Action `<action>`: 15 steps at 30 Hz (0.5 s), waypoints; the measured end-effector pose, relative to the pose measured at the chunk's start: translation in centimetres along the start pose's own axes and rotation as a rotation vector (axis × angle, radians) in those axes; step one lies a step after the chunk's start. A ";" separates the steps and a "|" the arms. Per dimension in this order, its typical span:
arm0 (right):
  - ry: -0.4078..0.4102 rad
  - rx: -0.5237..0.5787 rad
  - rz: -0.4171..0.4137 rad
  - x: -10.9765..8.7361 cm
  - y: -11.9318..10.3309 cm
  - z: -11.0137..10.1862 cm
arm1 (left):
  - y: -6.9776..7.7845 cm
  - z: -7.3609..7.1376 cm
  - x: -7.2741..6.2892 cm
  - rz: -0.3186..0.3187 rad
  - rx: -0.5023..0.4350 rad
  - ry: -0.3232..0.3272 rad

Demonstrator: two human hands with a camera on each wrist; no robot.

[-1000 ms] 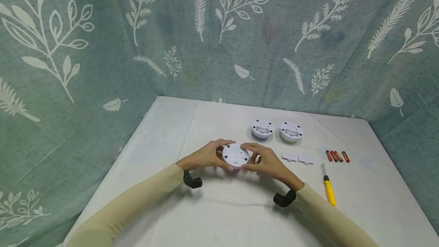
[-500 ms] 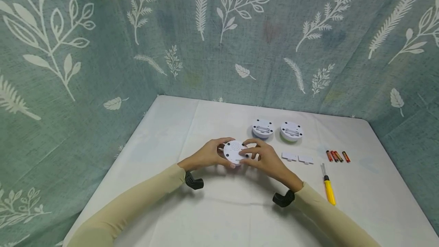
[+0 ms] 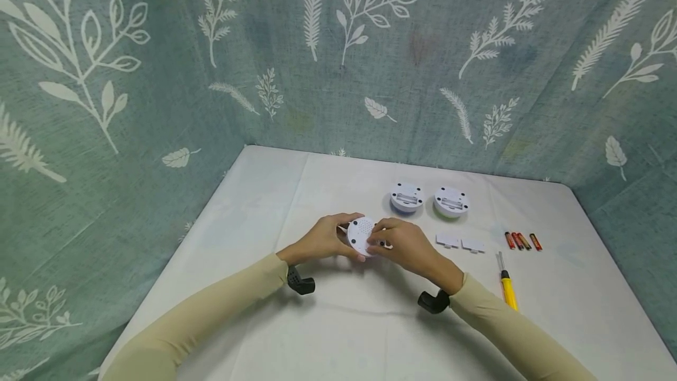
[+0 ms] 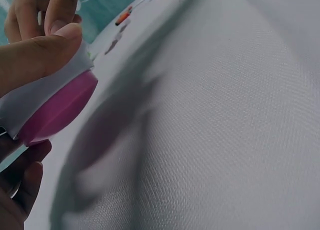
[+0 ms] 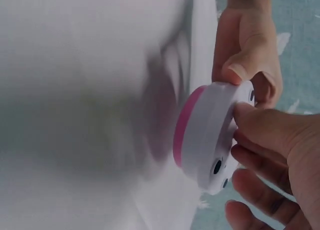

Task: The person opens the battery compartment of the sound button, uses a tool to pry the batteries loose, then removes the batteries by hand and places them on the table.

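A round white device (image 3: 358, 234) with speaker holes, dark feet and a pink side (image 4: 65, 107) is held above the table, its flat white face turned up. My left hand (image 3: 326, 239) grips its left rim between thumb and fingers. My right hand (image 3: 404, 244) has its fingers curled at the face, thumb (image 5: 255, 122) and index fingertip pinching at the battery cover, which they mostly hide. Two similar devices, one blue-sided (image 3: 406, 197) and one green-sided (image 3: 451, 202), lie face up with bare battery slots. Near them are two white battery covers (image 3: 447, 240).
Several red batteries (image 3: 520, 241) lie in a group at the right. In front of them is a screwdriver (image 3: 508, 290) with a yellow handle. A white cloth covers the table (image 3: 317, 334); a green leaf-patterned curtain (image 3: 328, 110) hangs behind and at the sides.
My right hand has left the device's right rim and moved over its face, fingers closing at the battery cover. My left hand keeps its grip; the device has tilted slightly.
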State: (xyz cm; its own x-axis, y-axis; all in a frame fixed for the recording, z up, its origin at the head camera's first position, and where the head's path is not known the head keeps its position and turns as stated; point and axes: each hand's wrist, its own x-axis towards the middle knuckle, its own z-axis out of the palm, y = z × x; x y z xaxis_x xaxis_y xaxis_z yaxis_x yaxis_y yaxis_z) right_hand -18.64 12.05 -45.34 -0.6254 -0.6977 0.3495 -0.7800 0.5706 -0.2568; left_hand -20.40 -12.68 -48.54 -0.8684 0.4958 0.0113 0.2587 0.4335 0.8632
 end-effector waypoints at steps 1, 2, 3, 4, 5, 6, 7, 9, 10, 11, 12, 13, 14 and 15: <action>0.007 -0.014 -0.018 0.0 -0.1 0.0 | 0.0 0.0 0.0 0.003 0.003 0.001; 0.017 -0.028 -0.039 0.0 -0.2 0.0 | -0.1 0.0 0.0 0.005 0.005 0.004; 0.028 -0.042 -0.060 0.0 -0.2 0.1 | -0.1 0.0 0.0 0.007 0.006 0.007; 0.040 -0.057 -0.081 -0.1 -0.3 0.1 | -0.2 0.0 0.0 0.009 0.009 0.009; 0.053 -0.071 -0.101 -0.1 -0.4 0.2 | -0.2 0.0 0.0 0.010 0.010 0.010; 0.064 -0.085 -0.119 -0.2 -0.4 0.3 | -0.3 0.0 0.1 0.012 0.009 0.011; 0.075 -0.097 -0.134 -0.2 -0.4 0.4 | -0.3 0.0 0.1 0.012 0.009 0.012; 0.098 -0.118 -0.160 -0.4 -0.3 0.6 | -0.3 0.0 0.1 0.008 0.006 0.015; 0.111 -0.125 -0.172 -0.4 -0.3 0.6 | -0.3 0.0 0.2 0.004 0.007 0.018; 0.124 -0.128 -0.183 -0.4 -0.2 0.7 | -0.3 0.0 0.2 -0.002 0.008 0.022; 0.137 -0.128 -0.193 -0.4 -0.2 0.8 | -0.3 0.0 0.2 -0.012 0.005 0.027; 0.151 -0.127 -0.202 -0.4 -0.2 0.8 | -0.2 0.0 0.2 -0.021 0.005 0.035; 0.164 -0.125 -0.211 -0.4 -0.2 0.8 | -0.2 0.0 0.2 -0.032 0.004 0.041; 0.177 -0.123 -0.217 -0.4 -0.2 0.7 | -0.2 0.0 0.2 -0.043 0.004 0.048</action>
State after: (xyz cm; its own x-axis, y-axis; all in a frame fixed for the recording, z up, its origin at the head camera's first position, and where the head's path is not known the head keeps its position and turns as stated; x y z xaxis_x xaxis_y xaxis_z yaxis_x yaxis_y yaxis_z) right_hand -18.24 11.89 -46.09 -0.4225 -0.7290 0.5386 -0.8802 0.4719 -0.0518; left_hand -20.63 -12.61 -48.69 -0.8980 0.4399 -0.0020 0.2219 0.4569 0.8614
